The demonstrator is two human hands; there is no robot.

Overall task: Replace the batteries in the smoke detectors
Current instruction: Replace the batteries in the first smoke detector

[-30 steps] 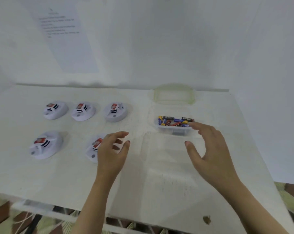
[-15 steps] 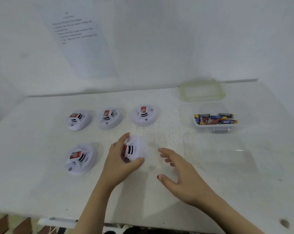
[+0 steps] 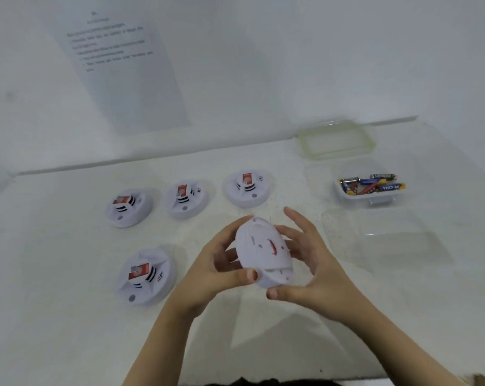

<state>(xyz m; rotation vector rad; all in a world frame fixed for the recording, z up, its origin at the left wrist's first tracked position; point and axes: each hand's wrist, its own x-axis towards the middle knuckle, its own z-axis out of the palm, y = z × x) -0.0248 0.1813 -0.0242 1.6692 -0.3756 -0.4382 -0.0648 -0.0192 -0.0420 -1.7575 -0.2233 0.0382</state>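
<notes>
The held smoke detector point(image 3: 263, 252), white and round, is gripped between the left hand point(image 3: 216, 268) and the right hand point(image 3: 313, 268). It is tilted on edge, front-left of the battery tub point(image 3: 374, 200), with its slotted base facing the camera.

Four units lie dome-up with red labels:
- first row detector point(image 3: 248, 188), second row detector point(image 3: 186, 198) and third row detector point(image 3: 128, 207), in a line left of the tub;
- front detector point(image 3: 146, 275), farther front-left.

Loose batteries point(image 3: 372, 183) lie inside the tub.

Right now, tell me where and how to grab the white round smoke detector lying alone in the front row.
Take the white round smoke detector by its wide outer rim, coming from above and pinching opposite sides. It lies flat on the white table with its underside hidden, and its raised centre with the red label is narrower and stepped.
</notes>
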